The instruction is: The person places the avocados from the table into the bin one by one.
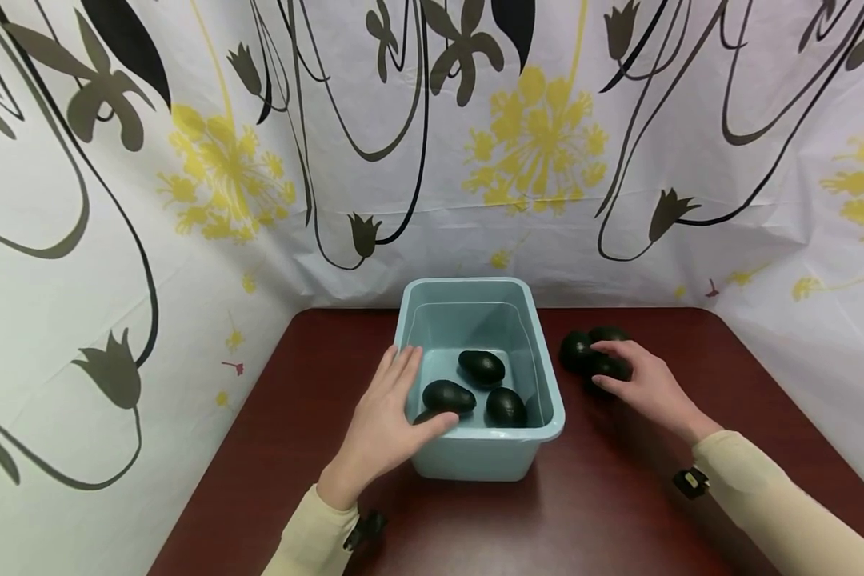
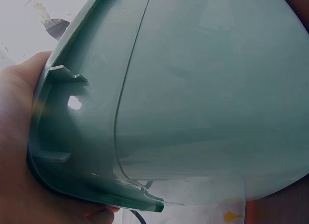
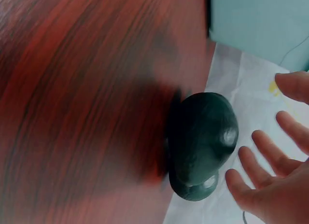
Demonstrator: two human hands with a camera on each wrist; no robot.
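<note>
A light blue-green plastic bin (image 1: pixel 475 460) holds several dark green avocados (image 1: pixel 482 366), one of them partly hidden by my left thumb. My left hand (image 1: pixel 385 424) rests at the bin's near left corner, fingers extended along the left rim and thumb reaching over the front edge. The left wrist view shows this hand (image 2: pixel 17 122) against the outside of the rim. To the right of the bin, my right hand (image 1: pixel 651 388) reaches over a small group of avocados (image 1: pixel 574 352) on the table. In the right wrist view its fingers are spread beside an avocado (image 3: pixel 205 137).
The bin stands on a dark reddish-brown table (image 1: pixel 468 536) near its far edge. A white cloth (image 1: pixel 439 176) with yellow and dark plant prints hangs behind the table and along its sides. Small dark devices (image 1: pixel 691 482) sit at both wrists.
</note>
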